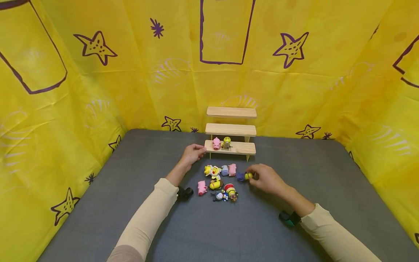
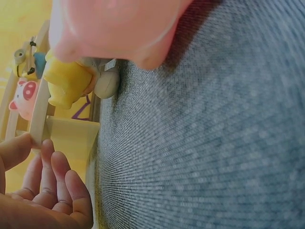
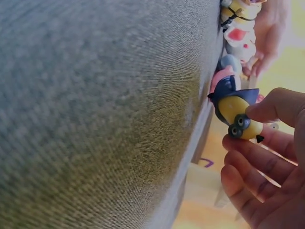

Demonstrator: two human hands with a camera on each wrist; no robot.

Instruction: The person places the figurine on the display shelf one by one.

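My right hand pinches a yellow minion figure with a dark blue cape by its goggled head, between thumb and fingers. The figure lies sideways at the right of a group of toys. At the left end of the lowest shelf of a three-tier wooden stand, my left hand grips the board's edge with thumb and fingertips. On that shelf stand a pink pig figure and a minion figure side by side. In the left wrist view, a large pink toy partly blocks the scene.
Several toys lie before the stand: a pink pig, a yellow minion, a white-and-yellow figure, a pink figure, a grey-blue one and a red-and-yellow one. Yellow patterned cloth surrounds the grey table.
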